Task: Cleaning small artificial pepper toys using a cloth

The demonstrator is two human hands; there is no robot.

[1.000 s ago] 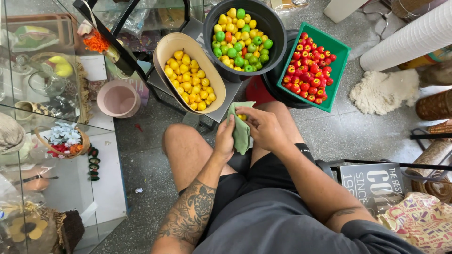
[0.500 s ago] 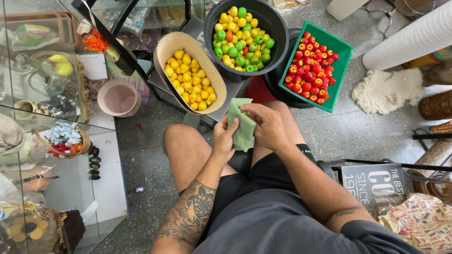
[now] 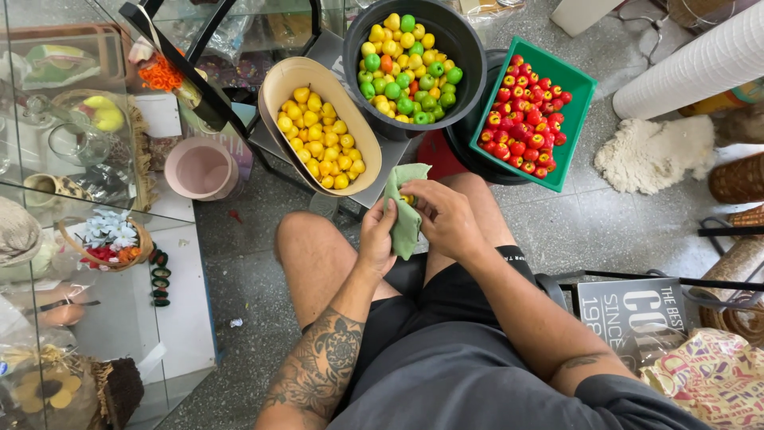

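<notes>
Looking down past our knees, we see a soft, matte green cloth bunched between both hands above our lap. Our left hand clasps its lower fold, fingers closed on the fabric; our right hand pinches the upper part, also closed on it. A small yellow and red fruit peeks out of the cloth under the right fingertips, mostly wrapped, so its shape is hard to make out.

Ahead sit three containers: an oval tan tray of glossy yellow pieces, a round black bucket of mixed green, yellow and orange ones, and a rectangular green plastic tray of shiny red ones. The floor is speckled grey stone. A glass shelf at the left blurs whatever lies behind it.
</notes>
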